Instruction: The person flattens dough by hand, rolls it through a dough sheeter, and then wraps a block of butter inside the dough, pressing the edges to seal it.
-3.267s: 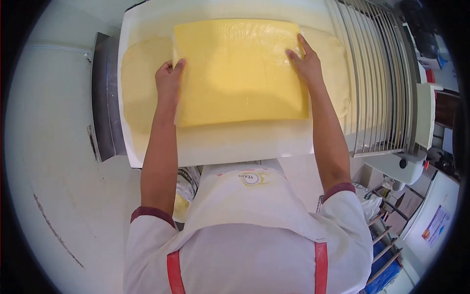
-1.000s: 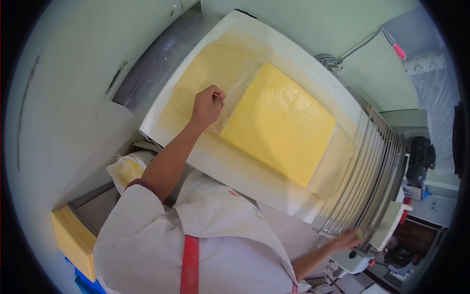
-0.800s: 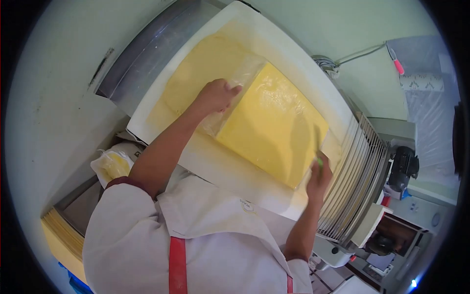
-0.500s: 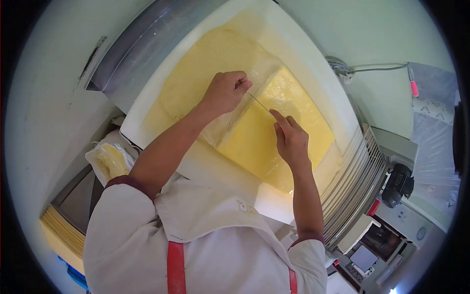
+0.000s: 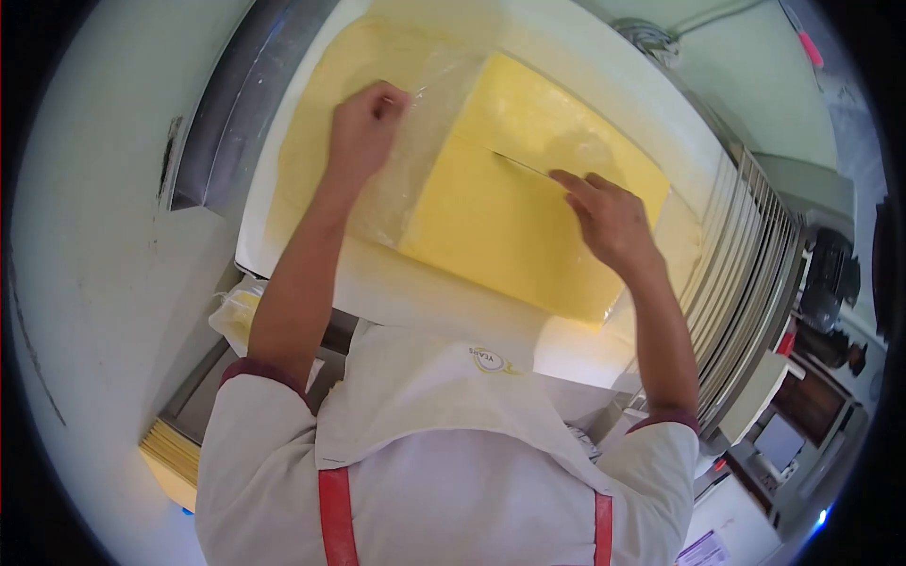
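Note:
A square yellow slab (image 5: 510, 217) lies on a flat sheet of pale dough (image 5: 326, 75) across the white table. Clear plastic film (image 5: 429, 104) is bunched along the slab's left edge. My left hand (image 5: 366, 127) is closed in a pinch on the film, over the dough left of the slab. Above the slab, my right hand (image 5: 609, 217) holds a thin blade (image 5: 519, 164) that points left, its forefinger stretched along it. The blade's handle is hidden in my palm.
A metal rack (image 5: 746, 274) stands at the table's right side. Beyond it is a dark motor (image 5: 830, 274). A grey metal panel (image 5: 231, 104) runs along the left. Below the left arm sits a plastic bag (image 5: 231, 316).
My left hand has moved left, pulling the film off the slab's left part. My right hand and blade have moved right, apart from the left hand. The view has shifted.

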